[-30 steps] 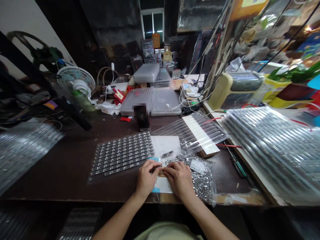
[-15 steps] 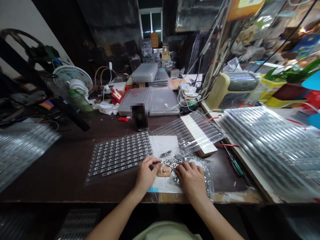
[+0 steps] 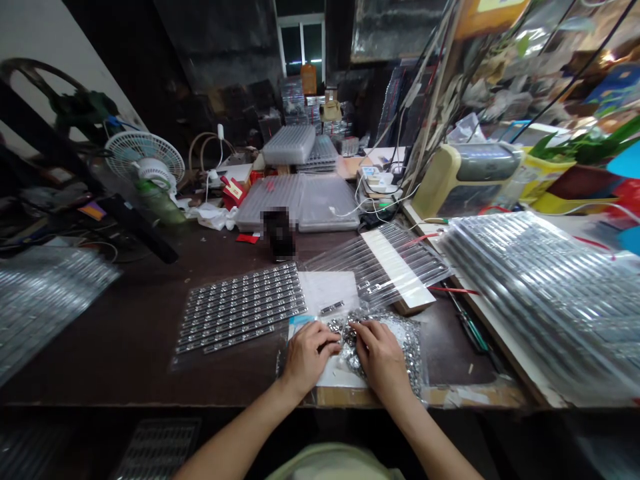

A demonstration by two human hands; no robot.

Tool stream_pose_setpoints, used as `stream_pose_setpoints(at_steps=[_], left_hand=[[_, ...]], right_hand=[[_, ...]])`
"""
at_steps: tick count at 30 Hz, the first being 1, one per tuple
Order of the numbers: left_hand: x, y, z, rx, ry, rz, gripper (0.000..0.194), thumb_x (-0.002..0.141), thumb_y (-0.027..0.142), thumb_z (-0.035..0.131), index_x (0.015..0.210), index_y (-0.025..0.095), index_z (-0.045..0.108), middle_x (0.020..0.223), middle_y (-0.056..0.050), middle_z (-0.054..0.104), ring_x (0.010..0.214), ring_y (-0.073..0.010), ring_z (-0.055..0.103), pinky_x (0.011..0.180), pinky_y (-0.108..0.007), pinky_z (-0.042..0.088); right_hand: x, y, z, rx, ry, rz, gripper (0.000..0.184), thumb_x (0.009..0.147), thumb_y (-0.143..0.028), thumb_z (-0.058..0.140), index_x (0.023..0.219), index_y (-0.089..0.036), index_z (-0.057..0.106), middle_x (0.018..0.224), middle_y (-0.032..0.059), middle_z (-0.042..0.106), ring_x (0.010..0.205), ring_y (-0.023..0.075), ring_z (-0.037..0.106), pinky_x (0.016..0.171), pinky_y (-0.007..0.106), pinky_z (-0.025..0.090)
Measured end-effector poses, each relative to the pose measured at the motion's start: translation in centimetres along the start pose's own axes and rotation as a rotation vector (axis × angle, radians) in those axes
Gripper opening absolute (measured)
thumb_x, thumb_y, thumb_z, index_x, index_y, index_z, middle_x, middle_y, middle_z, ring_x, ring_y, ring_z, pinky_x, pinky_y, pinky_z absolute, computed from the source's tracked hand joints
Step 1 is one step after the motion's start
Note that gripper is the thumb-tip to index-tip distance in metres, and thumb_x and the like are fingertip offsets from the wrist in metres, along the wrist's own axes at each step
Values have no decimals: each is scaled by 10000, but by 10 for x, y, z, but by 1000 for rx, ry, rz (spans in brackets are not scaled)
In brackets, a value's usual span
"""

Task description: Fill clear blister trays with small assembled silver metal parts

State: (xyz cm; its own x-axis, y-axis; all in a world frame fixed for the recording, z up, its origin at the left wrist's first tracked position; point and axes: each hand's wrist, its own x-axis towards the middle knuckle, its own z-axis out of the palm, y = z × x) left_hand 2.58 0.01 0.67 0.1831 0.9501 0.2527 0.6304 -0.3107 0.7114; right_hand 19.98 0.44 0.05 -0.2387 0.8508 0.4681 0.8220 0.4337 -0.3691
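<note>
My left hand (image 3: 311, 350) is above the white sheet (image 3: 345, 379) at the table's front, thumb and fingertips pressed together; what they hold, if anything, is too small to make out. Close beside it, my right hand (image 3: 383, 352) rests over a clear plastic bag (image 3: 413, 343) full of small shiny metal parts. Its fingertips are pinched at the left edge of the loose parts, and their contents are hidden. Beyond the hands lies a short dark strip (image 3: 332, 307) with metal pieces on it. To the left, a tray (image 3: 245, 303) holds rows of similar strips.
A clear ribbed tray (image 3: 345, 257) with a white bar (image 3: 397, 270) across it lies behind the bag. Stacked plastic trays (image 3: 545, 293) stand at right, with a green-handled tool (image 3: 470, 327) beside them. More trays (image 3: 45, 293) are at left, near a fan (image 3: 145, 159).
My left hand has moved right, toward my right hand, and now covers the small orange-brown block. The fingers of my right hand have drawn closer together and shifted slightly away from me.
</note>
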Motion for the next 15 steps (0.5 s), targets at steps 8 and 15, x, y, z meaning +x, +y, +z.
stream_pose_setpoints(at_steps=[8,15], left_hand=[[-1,0,3,-24,8,5,131,739,169,713,834,256,734,801,-10,680,791,-169,608,746,-294,466],[4,-13,-25,188,188,-36,116,791,218,661,876,270,722,845,-14,674,834,-189,584,785,-332,415]], right_hand=[[-1,3,1,91,12,-6,255,905,-163,423,998,-211,655,915,62,645,831,175,576,745,300,458],[4,-18,0,167,-63,24,138,893,-248,524,845,-225,651,788,13,669,760,157,575,702,280,385]])
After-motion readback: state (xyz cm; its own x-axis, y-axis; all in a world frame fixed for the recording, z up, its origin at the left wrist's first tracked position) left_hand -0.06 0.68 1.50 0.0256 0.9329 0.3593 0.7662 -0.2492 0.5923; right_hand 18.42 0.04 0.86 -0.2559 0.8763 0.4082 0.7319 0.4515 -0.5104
